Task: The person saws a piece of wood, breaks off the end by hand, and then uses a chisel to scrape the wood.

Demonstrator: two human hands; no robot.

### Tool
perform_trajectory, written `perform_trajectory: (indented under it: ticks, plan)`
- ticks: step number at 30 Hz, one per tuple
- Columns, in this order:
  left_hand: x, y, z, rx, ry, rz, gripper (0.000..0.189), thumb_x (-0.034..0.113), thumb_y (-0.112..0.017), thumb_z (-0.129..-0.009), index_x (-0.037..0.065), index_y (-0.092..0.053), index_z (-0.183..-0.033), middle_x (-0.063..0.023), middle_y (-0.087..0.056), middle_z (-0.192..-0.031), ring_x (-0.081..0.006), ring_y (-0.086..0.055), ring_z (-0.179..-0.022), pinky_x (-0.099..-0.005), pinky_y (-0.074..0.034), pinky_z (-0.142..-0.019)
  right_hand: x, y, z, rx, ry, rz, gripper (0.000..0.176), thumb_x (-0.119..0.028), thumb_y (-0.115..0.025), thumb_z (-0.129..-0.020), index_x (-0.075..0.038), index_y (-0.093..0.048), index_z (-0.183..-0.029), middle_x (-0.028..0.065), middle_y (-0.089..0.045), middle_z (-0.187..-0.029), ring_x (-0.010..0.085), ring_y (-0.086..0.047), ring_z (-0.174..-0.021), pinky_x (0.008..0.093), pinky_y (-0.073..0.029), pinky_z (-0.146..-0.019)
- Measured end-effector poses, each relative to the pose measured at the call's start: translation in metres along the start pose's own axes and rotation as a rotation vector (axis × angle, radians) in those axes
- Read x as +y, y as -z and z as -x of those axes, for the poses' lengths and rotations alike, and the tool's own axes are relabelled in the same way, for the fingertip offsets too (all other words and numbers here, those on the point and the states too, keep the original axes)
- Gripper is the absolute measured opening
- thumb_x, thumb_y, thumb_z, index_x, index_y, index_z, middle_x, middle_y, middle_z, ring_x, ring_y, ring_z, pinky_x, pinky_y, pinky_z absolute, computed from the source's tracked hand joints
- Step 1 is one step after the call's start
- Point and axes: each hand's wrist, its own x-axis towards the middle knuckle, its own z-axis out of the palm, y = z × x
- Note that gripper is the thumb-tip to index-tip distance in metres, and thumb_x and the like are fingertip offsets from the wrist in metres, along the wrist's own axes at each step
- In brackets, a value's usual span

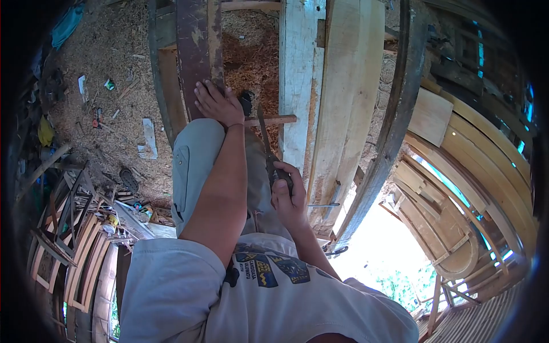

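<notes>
My left hand lies with its fingers spread on a dark brown board, just above my raised knee. In my right hand is the handle of a saw, whose narrow blade points up and slightly left. The blade's upper part meets a thin wooden strip that sticks out to the right from beneath or beside my left hand. Its right end reaches over a whitish plank. What lies under my left palm is hidden.
Pale planks and a dark beam run lengthwise on the right. Wood shavings cover the ground. Wooden frames are stacked at lower left, and curved boards stand at far right. A clamp-like metal bar crosses the planks.
</notes>
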Motion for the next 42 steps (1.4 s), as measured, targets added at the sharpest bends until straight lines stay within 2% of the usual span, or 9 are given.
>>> perform_trajectory:
  ticks: [16,19,22,25,28,29,32,36,42]
  plan:
    - [0.001,0.000,0.001,0.064,-0.003,-0.002,0.062,0.045,-0.047,-0.110,0.006,-0.050,-0.158,-0.0195,-0.044,-0.166,-0.0417,-0.042,-0.153,-0.0623,-0.032,-0.123,-0.034,-0.015,-0.013,0.036,-0.064,0.189,0.014,-0.011,-0.054,-0.112,-0.006,-0.059,-0.124,0.0001,-0.055,-0.081,0.0032,-0.047,-0.060,0.0238,-0.038,-0.053]
    - [0.001,-0.001,0.001,0.067,-0.007,-0.016,0.061,0.045,-0.046,-0.111,0.006,-0.050,-0.158,-0.0196,-0.045,-0.166,-0.0418,-0.043,-0.153,-0.0625,-0.033,-0.123,-0.037,-0.022,-0.017,0.104,0.103,0.346,0.011,-0.009,-0.061,-0.106,-0.005,-0.063,-0.116,0.0151,-0.071,-0.091,0.0256,-0.075,-0.081,0.0354,-0.056,-0.075]
    - [0.000,-0.002,0.001,0.057,0.008,-0.023,0.061,0.046,-0.046,-0.111,0.006,-0.050,-0.158,-0.0193,-0.045,-0.166,-0.0412,-0.043,-0.153,-0.0624,-0.034,-0.122,-0.032,-0.023,-0.028,0.135,-0.102,0.288,0.011,-0.009,-0.061,-0.106,-0.005,-0.063,-0.117,0.0142,-0.070,-0.093,0.0200,-0.072,-0.081,0.0330,-0.055,-0.075]
    - [0.001,0.000,0.001,0.069,0.002,0.002,0.060,0.046,-0.045,-0.112,0.007,-0.050,-0.158,-0.0187,-0.045,-0.166,-0.0406,-0.043,-0.153,-0.0624,-0.034,-0.122,-0.021,-0.027,-0.036,0.148,-0.024,0.257,0.008,-0.007,-0.059,-0.109,-0.005,-0.063,-0.115,0.0005,-0.061,-0.083,0.0046,-0.052,-0.064,0.0258,-0.042,-0.058]
    - [0.003,0.002,0.000,0.020,0.025,-0.012,0.060,0.039,-0.047,-0.111,0.007,-0.046,-0.161,-0.0185,-0.041,-0.169,-0.0409,-0.039,-0.155,-0.0618,-0.030,-0.126,-0.010,-0.012,-0.039,0.161,-0.079,0.170,0.007,-0.008,-0.059,-0.109,-0.005,-0.063,-0.115,0.0002,-0.061,-0.082,0.0039,-0.051,-0.063,0.0251,-0.042,-0.057]
    - [0.003,0.001,-0.003,0.029,0.021,-0.016,0.060,0.039,-0.047,-0.111,0.007,-0.046,-0.161,-0.0185,-0.041,-0.169,-0.0409,-0.039,-0.155,-0.0618,-0.030,-0.126,-0.006,-0.009,-0.041,0.146,-0.153,0.158,0.010,-0.010,-0.061,-0.107,-0.006,-0.065,-0.114,0.0126,-0.068,-0.093,0.0105,-0.064,-0.078,0.0292,-0.052,-0.073]
    - [0.003,0.009,0.007,-0.001,0.021,-0.004,0.060,0.041,-0.045,-0.112,0.007,-0.045,-0.161,-0.0183,-0.041,-0.169,-0.0411,-0.040,-0.155,-0.0620,-0.030,-0.126,0.007,-0.032,-0.064,0.181,0.045,0.302,0.009,-0.009,-0.062,-0.107,-0.006,-0.065,-0.115,0.0103,-0.070,-0.093,0.0120,-0.066,-0.079,0.0310,-0.053,-0.074]
    - [0.000,0.006,0.005,0.031,0.022,-0.014,0.057,0.040,-0.045,-0.112,0.008,-0.050,-0.159,-0.0183,-0.045,-0.166,-0.0408,-0.042,-0.153,-0.0624,-0.032,-0.124,0.004,-0.019,-0.064,0.150,-0.089,0.269,0.013,-0.008,-0.065,-0.105,-0.007,-0.065,-0.117,0.0113,-0.073,-0.099,0.0223,-0.072,-0.088,0.0332,-0.055,-0.082]
    - [-0.001,0.000,0.002,0.034,0.005,-0.027,0.055,0.038,-0.044,-0.113,0.008,-0.050,-0.158,-0.0195,-0.044,-0.167,-0.0416,-0.041,-0.154,-0.0627,-0.031,-0.124,0.041,-0.029,-0.087,0.182,0.018,0.209,0.014,-0.007,-0.067,-0.103,-0.006,-0.067,-0.117,0.0116,-0.073,-0.102,0.0225,-0.073,-0.095,0.0344,-0.056,-0.088]
